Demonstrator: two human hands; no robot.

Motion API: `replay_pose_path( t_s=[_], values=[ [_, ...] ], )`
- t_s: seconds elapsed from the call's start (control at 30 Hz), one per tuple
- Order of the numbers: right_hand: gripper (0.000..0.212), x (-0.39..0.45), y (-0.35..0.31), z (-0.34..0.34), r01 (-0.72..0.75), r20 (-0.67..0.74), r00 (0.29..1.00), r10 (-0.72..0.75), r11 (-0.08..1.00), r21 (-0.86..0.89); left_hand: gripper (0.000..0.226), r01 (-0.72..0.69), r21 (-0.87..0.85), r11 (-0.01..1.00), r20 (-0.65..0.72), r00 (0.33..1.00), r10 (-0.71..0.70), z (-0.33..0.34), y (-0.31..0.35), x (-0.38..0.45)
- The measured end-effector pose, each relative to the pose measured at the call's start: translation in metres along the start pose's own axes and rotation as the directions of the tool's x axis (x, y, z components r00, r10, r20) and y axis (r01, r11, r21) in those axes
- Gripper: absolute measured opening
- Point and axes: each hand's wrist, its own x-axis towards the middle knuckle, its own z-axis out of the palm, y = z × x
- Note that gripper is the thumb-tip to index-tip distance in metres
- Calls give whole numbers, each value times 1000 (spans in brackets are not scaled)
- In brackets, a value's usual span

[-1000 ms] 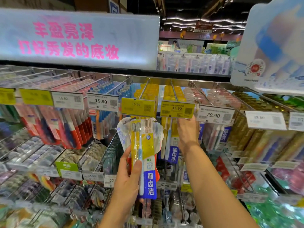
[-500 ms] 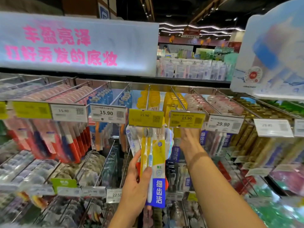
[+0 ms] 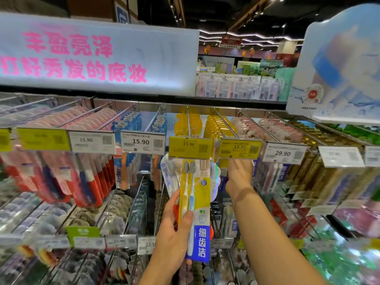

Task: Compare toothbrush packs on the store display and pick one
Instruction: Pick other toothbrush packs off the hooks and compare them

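My left hand (image 3: pixel 174 239) grips a yellow and blue toothbrush pack (image 3: pixel 202 202) upright in front of the display, thumb across its front. It shows two brushes, one yellow and one blue. A second, clear white pack (image 3: pixel 167 173) sticks out behind it in the same hand. My right hand (image 3: pixel 239 173) reaches up to the hanging packs just under a yellow 15.90 price tag (image 3: pixel 239 148), fingers stretched upward; its fingertips are blurred. Yellow packs (image 3: pixel 216 126) hang on the hooks above.
Rows of metal hooks carry many packs: red and blue ones (image 3: pixel 90 177) at the left, pink ones behind a 29.90 tag (image 3: pixel 283 154) at the right. A white sign with pink letters (image 3: pixel 92 56) runs overhead. A large display card (image 3: pixel 339 64) juts out at the top right.
The view has tilted up and the display sits lower in frame. My left hand keeps its packs. My right hand stays at the packs under the yellow tag.
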Motion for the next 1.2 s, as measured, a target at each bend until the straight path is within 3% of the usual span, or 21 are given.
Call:
replay_pose_path(
  t_s=[0.03,0.07,0.1,0.13,0.27,0.37,0.47,0.63,0.83,0.9,1.03,1.2],
  values=[
    [19,1,1,-5,-43,16,999,40,980,196,56,-3,5,1000,4,1000,3,-1,0,-1],
    [20,7,3,-2,-144,70,990,127,905,400,55,-13,30,999,9,1000,13,-2,-2,-2],
    [27,0,10,-4,-132,84,991,104,856,500,54,-10,31,999,7,1000,10,-3,-1,-4],
    [31,-5,16,-7,-61,59,997,39,901,430,54,-3,34,999,6,1000,3,-4,-1,-6],
    [22,-43,43,-14,-126,86,992,97,877,464,54,12,42,999,18,1000,-13,-7,-2,-14],
    [15,-93,53,-22,-74,185,982,-25,857,510,53,-9,71,997,15,1000,8,-10,-5,-20],
    [25,-121,54,-25,-47,292,949,-118,864,502,54,-23,105,994,11,1000,22,-15,-7,-26],
    [22,-135,50,-17,-163,408,910,-81,833,528,83,37,82,996,-5,999,-37,-21,-6,-33],
    [14,-137,50,-11,-196,411,910,-62,808,556,104,43,42,998,-33,999,-41,-22,-6,-36],
    [13,-136,50,-11,-186,406,911,-74,805,564,94,29,3,1000,-30,999,-29,-21,-5,-34],
    [11,-134,48,-10,-175,417,903,-107,793,583,50,59,-55,997,0,998,-60,-23,3,-29],
    [12,-131,48,-10,-187,457,880,-129,790,584,49,130,-201,971,60,991,-120,-28,9,-28]
  ],
)
